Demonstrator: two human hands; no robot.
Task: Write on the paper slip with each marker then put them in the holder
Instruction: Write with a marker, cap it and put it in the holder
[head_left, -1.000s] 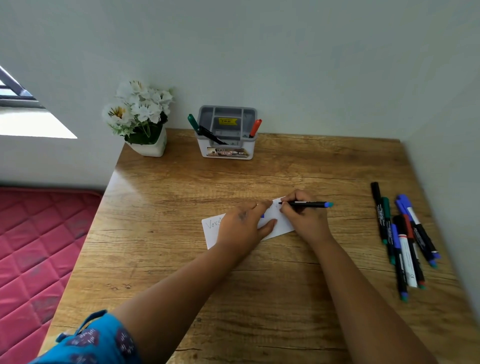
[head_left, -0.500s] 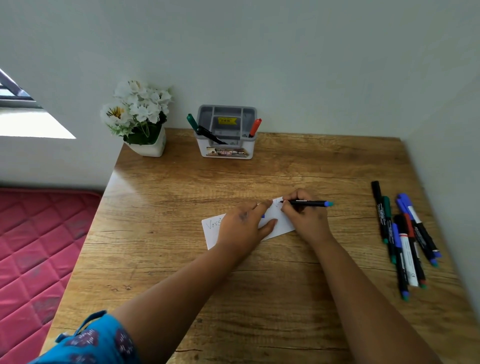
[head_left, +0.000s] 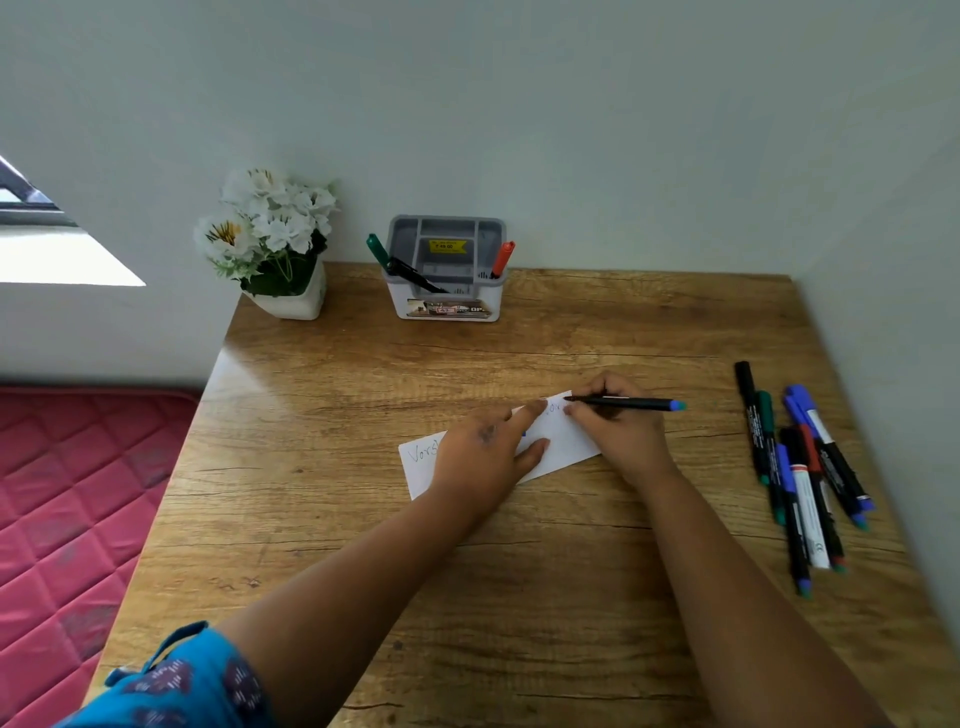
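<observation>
The wooden table (head_left: 519, 597) stands in a corner of the wall, and on its left side I see a red mattress (head_left: 78, 493) lower down. At the back of the table there is a pot of white flowers (head_left: 270, 244), and near it the grey holder (head_left: 447, 270). In the holder I count three markers already: a green one (head_left: 375, 249) and a black one (head_left: 415, 274) on its left side, and an orange one (head_left: 503, 257) on its right side. So I judge that three markers are finished.

On the right part of the table lies a group of markers (head_left: 800, 478), about seven or eight, close together and partly crossing. I think these all wait for their turn, so the bigger part of the task is left.

In the middle lies the paper slip (head_left: 561, 441), flat on the table. My left hand (head_left: 483, 457) presses it down with straight fingers. My right hand (head_left: 618, 431) grips the black marker with blue end (head_left: 628, 403), and its tip touches the far right corner of the slip, where small marks are visible. Some writing shows at the left end also. After this writing, this marker must go to the holder.
</observation>
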